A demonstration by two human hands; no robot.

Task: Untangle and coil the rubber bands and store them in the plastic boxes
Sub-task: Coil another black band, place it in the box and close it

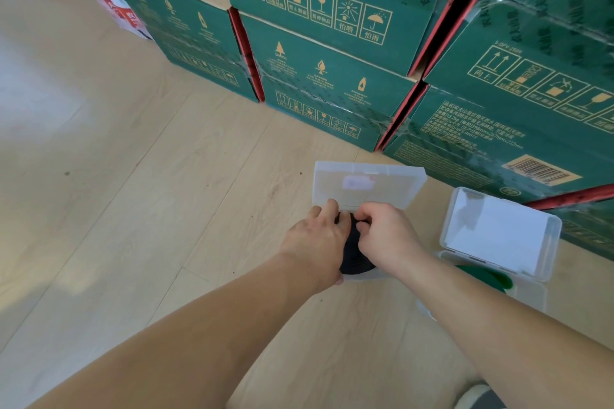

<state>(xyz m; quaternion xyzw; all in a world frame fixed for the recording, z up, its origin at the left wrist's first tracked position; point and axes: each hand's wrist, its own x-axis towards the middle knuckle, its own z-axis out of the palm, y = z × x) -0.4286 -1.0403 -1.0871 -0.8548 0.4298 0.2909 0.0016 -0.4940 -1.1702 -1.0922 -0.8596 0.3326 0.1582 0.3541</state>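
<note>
A clear plastic box lies on the floor with its lid swung up and back. A coiled black rubber band sits in its base, mostly covered by my hands. My left hand presses on the coil from the left, my right hand from the right, and the fingers of both curl onto it. A second clear box stands open to the right with a coiled green rubber band inside.
Stacked green cardboard cartons form a wall right behind both boxes. White and red packages lean at the far left. Light wooden floor stretches to the left and toward me. A shoe tip shows at the bottom right.
</note>
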